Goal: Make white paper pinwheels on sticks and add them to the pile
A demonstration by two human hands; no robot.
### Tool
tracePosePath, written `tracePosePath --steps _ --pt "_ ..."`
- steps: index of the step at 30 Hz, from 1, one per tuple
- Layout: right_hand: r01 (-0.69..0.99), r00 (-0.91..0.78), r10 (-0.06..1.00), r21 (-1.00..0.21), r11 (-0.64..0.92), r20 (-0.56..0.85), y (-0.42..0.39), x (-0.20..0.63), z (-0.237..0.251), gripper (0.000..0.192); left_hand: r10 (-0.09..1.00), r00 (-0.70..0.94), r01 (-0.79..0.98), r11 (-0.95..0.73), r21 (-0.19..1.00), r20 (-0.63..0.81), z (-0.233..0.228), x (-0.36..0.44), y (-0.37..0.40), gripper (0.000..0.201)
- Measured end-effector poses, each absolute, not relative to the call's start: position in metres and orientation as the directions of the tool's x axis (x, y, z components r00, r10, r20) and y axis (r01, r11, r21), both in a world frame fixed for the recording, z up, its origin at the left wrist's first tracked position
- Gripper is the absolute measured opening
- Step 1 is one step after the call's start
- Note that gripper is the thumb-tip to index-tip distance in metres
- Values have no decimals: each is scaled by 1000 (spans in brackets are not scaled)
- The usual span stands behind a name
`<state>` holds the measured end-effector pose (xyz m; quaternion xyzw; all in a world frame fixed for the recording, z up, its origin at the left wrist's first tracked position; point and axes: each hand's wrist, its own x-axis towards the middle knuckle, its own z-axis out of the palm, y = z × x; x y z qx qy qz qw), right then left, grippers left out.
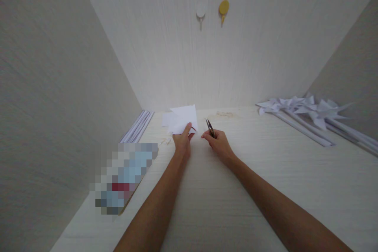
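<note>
My left hand point(183, 141) pinches the lower right part of a square sheet of white paper point(183, 116), thumb on top. A thin dark reddish line shows on the paper by the thumb; I cannot tell what it is. More white paper point(167, 119) lies just left of and behind the sheet. To the right of the sheet, apart from it, my right hand point(220, 142) is closed around a pair of small thread snips point(210, 126), whose dark blades point up and away, a little apart.
Several rolled white paper sticks point(137, 126) lie by the left wall. A blurred-out flat object point(126, 181) is nearer on the left. White paper pinwheels point(310, 108) on sticks rest at the right. A white hook point(201, 11) and a yellow hook point(223, 7) hang on the back wall.
</note>
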<state>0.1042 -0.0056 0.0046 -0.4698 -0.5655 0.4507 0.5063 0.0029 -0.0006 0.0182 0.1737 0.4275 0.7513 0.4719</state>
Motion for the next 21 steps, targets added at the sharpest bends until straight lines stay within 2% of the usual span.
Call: tracePosePath --steps 6,12,21 --pt "12 24 986 -986 166 166 -5 105 5 19 929 -365 -522 -146 840 -66 15 4 -3 25" --pt "-32 -19 988 -988 154 155 -4 105 4 21 931 -362 -470 -148 870 -37 12 3 -2 28" --pt "-25 19 991 -991 134 134 -4 105 1 27 938 -347 -411 -154 898 3 9 4 0 30"
